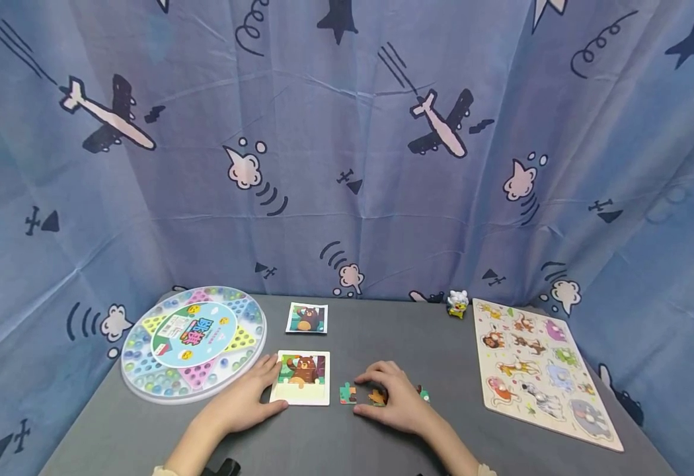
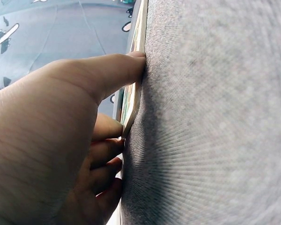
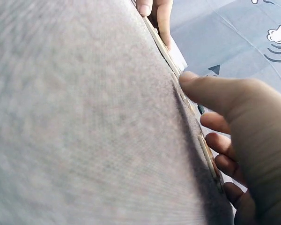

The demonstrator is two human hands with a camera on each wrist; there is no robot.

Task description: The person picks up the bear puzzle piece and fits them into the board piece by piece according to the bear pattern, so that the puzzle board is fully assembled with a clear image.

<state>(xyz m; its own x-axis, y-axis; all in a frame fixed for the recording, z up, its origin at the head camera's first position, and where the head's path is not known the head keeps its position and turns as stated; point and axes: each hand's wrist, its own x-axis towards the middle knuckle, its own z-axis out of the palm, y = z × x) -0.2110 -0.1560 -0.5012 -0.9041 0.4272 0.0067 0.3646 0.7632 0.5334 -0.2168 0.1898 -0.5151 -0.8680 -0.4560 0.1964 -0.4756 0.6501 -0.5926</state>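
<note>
A small jigsaw board [image 1: 309,395] with a bear picture lies on the table; its lower strip is pale and bare. My left hand [image 1: 250,395] rests at its left side, thumb at the near edge and fingertips by the far left corner. In the left wrist view the thumb touches the board's rim [image 2: 136,101]. My right hand [image 1: 397,400] arches over loose jigsaw pieces, thumb and fingers apart. Left of it lies a green piece [image 1: 347,394]; an orange-brown piece [image 1: 377,396] shows between thumb and fingers. Another piece [image 1: 424,394] is partly hidden behind the hand.
Behind the board lies a bear picture card [image 1: 307,318]. To the left is a round marble game board [image 1: 195,340]. On the right lies an animal peg puzzle [image 1: 537,370], with a small figurine [image 1: 457,303] near its far corner. A blue curtain [image 1: 347,165] surrounds the grey table [image 1: 347,443].
</note>
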